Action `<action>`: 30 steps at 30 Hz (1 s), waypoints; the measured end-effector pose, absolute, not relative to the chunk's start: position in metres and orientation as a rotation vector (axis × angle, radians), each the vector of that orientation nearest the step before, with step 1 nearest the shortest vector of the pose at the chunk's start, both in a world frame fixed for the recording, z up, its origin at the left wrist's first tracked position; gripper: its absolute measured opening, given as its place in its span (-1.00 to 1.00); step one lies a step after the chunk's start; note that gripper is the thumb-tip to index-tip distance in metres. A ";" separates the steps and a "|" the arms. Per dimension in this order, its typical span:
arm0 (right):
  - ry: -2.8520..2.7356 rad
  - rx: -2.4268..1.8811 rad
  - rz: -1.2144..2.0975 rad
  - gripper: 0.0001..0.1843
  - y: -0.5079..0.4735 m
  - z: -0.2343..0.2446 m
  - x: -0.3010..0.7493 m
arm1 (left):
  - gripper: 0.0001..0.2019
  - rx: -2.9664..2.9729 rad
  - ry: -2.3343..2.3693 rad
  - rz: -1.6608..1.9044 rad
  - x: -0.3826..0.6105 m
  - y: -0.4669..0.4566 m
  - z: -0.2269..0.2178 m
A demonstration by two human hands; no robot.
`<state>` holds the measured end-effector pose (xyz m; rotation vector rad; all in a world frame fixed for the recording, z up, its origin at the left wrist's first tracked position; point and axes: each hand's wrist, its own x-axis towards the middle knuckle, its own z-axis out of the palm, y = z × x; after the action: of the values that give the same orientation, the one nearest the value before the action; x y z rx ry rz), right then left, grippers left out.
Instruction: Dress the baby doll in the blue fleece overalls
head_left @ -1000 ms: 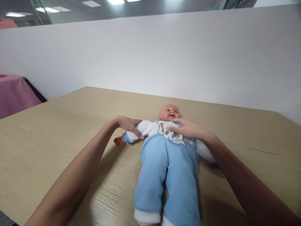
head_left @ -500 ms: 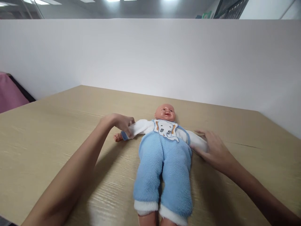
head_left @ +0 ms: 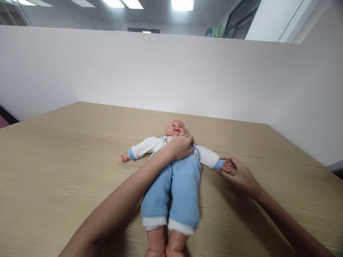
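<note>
A baby doll (head_left: 184, 178) lies on its back, its arms spread and its feet toward me. It wears fuzzy light blue overalls over a white top with blue cuffs. My left hand (head_left: 180, 145) rests on the doll's upper chest just below the chin, fingers curled over the bib and shoulder, covering most of the elephant patch. With my right hand (head_left: 237, 173) I grip the doll's arm at the blue cuff (head_left: 219, 164), thumb below and fingers above, beside its small plastic hand (head_left: 227, 166). The doll's other arm (head_left: 146, 147) lies stretched out on the table.
The wood-grain table (head_left: 66, 171) carries the doll. A white partition (head_left: 160, 71) rises along the far edge and continues on the right. Something dark and pink (head_left: 4, 121) shows at the left edge. Ceiling lights and a green object (head_left: 216, 31) appear beyond the partition.
My left hand has moved from the doll's sleeve on the left to its chest. My right hand has slid outward along the other sleeve to the cuff. The view has tilted up slightly.
</note>
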<state>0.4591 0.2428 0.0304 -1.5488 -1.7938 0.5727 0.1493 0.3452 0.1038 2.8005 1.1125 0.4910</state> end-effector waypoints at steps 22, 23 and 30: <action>-1.615 -0.997 0.667 -0.75 0.275 0.031 0.333 | -0.90 2.235 0.937 1.067 0.142 0.341 0.088; -1.575 -0.982 0.742 -0.76 0.275 0.034 0.330 | -0.89 2.197 0.965 1.049 0.143 0.346 0.086; -1.060 -0.929 1.176 -0.71 0.292 0.022 0.327 | -0.79 2.183 1.081 0.961 0.140 0.356 0.079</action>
<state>0.3269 0.2916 0.0224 -0.9293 -1.0603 1.1755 0.1398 0.3565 0.0787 2.1829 1.0805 0.9610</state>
